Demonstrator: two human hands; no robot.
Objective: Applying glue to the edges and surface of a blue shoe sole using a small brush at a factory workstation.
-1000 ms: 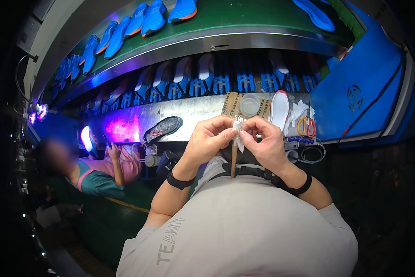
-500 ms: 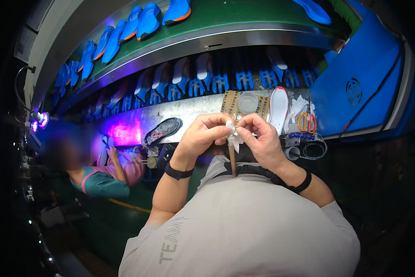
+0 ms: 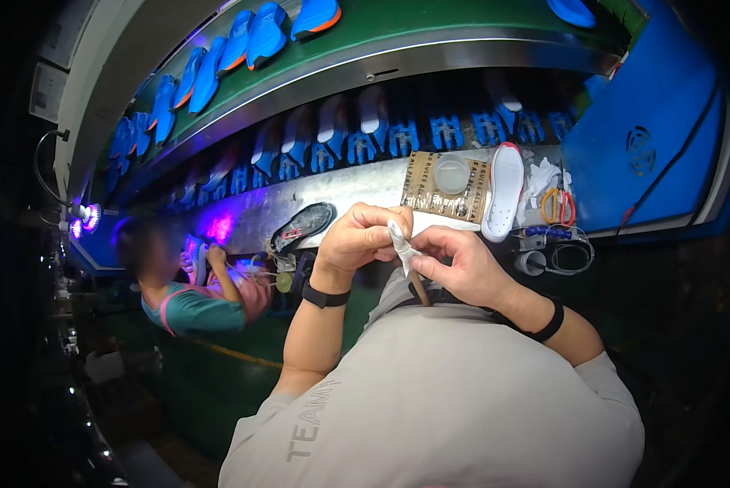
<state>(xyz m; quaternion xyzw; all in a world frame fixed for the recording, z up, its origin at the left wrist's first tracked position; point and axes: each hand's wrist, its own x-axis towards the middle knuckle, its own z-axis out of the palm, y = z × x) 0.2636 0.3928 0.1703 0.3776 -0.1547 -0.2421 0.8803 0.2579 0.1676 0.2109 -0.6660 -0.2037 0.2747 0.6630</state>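
Both hands sit a little lower and nearer the person's chest than half a second ago, and the grip on the small brush looks unchanged. That brush (image 3: 416, 285) has a brown wooden handle that points down toward the grey shirt, and its upper end is wrapped in a twist of white cloth (image 3: 401, 244). It is held upright between the two hands, just in front of the chest and off the counter. The left hand (image 3: 360, 241) has its fingers curled narrow around the top of the cloth, pinching it. The right hand (image 3: 460, 266) has its fingers closed on the handle and the lower cloth. Each wrist wears a black band.

Beyond the hands runs a long metal counter (image 3: 357, 191). On it, just past the left hand, lies a dark shoe sole (image 3: 301, 227). To the right lies a brown printed sheet (image 3: 430, 198) with a round clear tub (image 3: 452, 174) on it; what the tub holds cannot be made out. Beside the sheet lies a white shoe sole (image 3: 503, 191), then crumpled white cloth and loops of orange and red cord (image 3: 558, 206).

Behind the counter stands a row of blue shoes, and higher up a green conveyor belt (image 3: 397, 37) carries blue soles. At far left, another person in a teal top (image 3: 194, 305) works at the counter under violet light.
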